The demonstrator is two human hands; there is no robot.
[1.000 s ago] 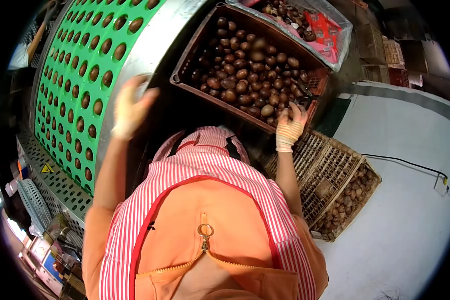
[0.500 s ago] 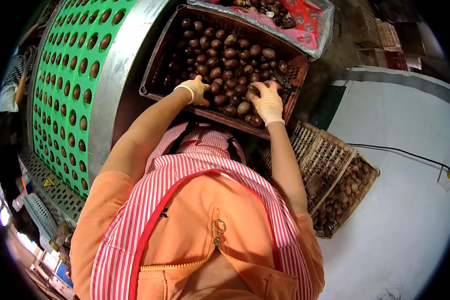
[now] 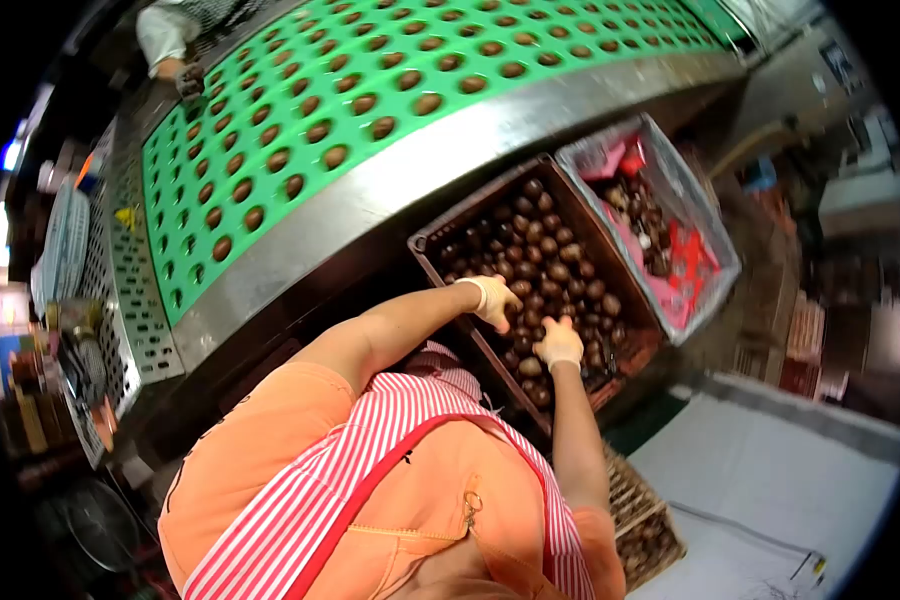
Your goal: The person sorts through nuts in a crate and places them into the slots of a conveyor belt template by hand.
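Observation:
Brown round fruits or nuts [image 3: 567, 250] lie heaped in a dark red-brown crate [image 3: 625, 385]. My left hand [image 3: 494, 302], in a pale glove, reaches over the crate's near side, fingers bent down onto the pile. Close to its right, my right hand [image 3: 559, 343], also gloved, rests on the same pile with its fingers curled. What either hand grips, if anything, is hidden or too small to make out. Beyond the crate stands a green panel [image 3: 300, 115] with rows of holes, many holding one brown piece each, edged by a metal rim [image 3: 370, 205].
A plastic-lined crate [image 3: 670, 235] with brown pieces and red-pink wrapping adjoins the far right side. A wicker-like basket [image 3: 642, 520] of brown pieces stands at lower right, beside a pale surface [image 3: 750, 480]. Another person's gloved hand [image 3: 189, 82] is over the panel's upper left.
The view has turned, showing more of the green panel. My left hand has come from beside the metal rim into the crate. My right hand has moved inward over the pile, nearer my left.

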